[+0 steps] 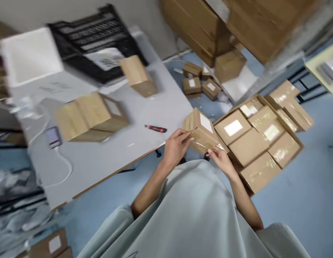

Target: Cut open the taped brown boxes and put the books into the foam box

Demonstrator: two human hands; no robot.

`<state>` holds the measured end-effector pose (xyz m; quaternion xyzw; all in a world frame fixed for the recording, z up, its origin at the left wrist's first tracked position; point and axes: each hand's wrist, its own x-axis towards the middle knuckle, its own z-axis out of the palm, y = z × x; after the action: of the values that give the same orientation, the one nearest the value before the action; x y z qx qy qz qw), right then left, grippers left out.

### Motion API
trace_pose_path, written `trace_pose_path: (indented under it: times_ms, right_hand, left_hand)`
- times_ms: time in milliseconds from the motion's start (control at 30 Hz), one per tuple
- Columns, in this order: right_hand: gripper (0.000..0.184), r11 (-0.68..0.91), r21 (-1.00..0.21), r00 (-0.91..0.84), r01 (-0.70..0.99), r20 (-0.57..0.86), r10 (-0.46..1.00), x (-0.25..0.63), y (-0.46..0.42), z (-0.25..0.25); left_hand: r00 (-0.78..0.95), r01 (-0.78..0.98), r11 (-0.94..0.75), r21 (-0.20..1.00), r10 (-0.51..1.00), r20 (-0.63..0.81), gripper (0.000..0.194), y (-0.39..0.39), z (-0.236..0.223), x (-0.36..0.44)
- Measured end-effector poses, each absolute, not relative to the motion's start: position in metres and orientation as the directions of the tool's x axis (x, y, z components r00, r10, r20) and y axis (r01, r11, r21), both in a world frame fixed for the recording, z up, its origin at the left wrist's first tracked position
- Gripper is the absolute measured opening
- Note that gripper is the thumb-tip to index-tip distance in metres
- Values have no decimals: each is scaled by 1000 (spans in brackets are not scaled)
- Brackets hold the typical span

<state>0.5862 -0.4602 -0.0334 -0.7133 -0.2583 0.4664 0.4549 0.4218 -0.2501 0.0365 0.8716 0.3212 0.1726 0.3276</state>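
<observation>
A small taped cardboard box (pixel 196 138) with a white label is in front of me, beside the table's right edge. My left hand (pixel 177 145) is closed at its left side, thumb and fingers pinched at the box edge. At the lower right corner, the fingers of my right hand (pixel 219 157) are closed on the same box. Clear tape shines along its near face. Just right of it, a large open carton (pixel 297 152) is packed with several taped boxes, some labelled. On the table, a red and black pen-like tool (pixel 156 128) lies left of my hands.
The grey table (pixel 107 168) bears two boxes side by side (pixel 88 114), a single box (pixel 138 75), a black crate (pixel 82 50), a white foam bin (pixel 32 57) and a corded device (pixel 53 137). Small boxes (pixel 191 85) lie on the floor behind; large cartons (pixel 193 25) stand farther back.
</observation>
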Motion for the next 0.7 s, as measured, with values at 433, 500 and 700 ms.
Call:
trace_pose_path:
  times_ms: [433,500,700]
  right_hand:
    - [40,-389,-920,90,51,-384,919,421,-179,-69]
    - [41,-383,-923,100,31,-378,920,416,-193,-71]
    - [38,-480,-875,322,-64,-473,820,433,-271,-92]
  left_hand:
    - [473,731,-431,530,879,62,30,-9,-32,220]
    - [465,748,-388,539,885,-7,29,14,-44,222]
    - [467,762,-350,545,880,-88,26,38,-65,226]
